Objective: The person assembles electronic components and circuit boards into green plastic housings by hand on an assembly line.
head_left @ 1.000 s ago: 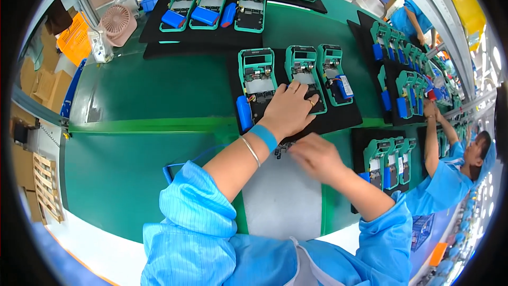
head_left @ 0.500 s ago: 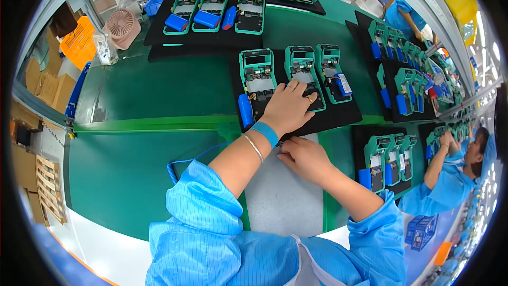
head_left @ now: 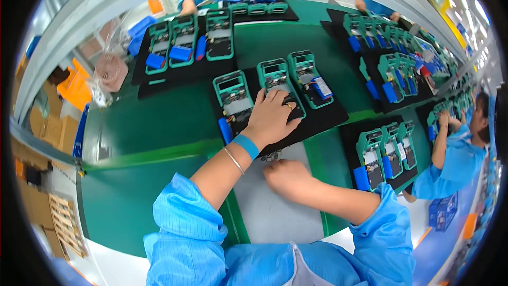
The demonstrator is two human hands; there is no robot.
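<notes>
My left hand (head_left: 271, 115) lies palm down, fingers spread, over the lower part of the middle green device housing (head_left: 272, 69). Its fingers hide much of that housing. A similar open housing (head_left: 235, 95) stands to the left, with a blue battery pack (head_left: 225, 130) beside its lower end. On the right, a third housing (head_left: 302, 69) carries a blue battery pack with a white label (head_left: 321, 88). All three lie on a black mat (head_left: 312, 122). Below the mat's front edge, my right hand (head_left: 288, 179) is closed next to small metal parts (head_left: 272, 156); its fingertips are mostly hidden.
More housings on black mats stand at the far left (head_left: 219, 34), far right (head_left: 399, 74) and near right (head_left: 383, 151). A pink fan (head_left: 111, 72) stands at the table's left. Co-workers in blue sleeves (head_left: 450, 153) work across and to the right. A metal frame bar crosses overhead.
The view has tilted and shifted. My right hand has drawn back a little from the mat's edge, so the small metal parts now show. My left hand stays on the middle housing.
</notes>
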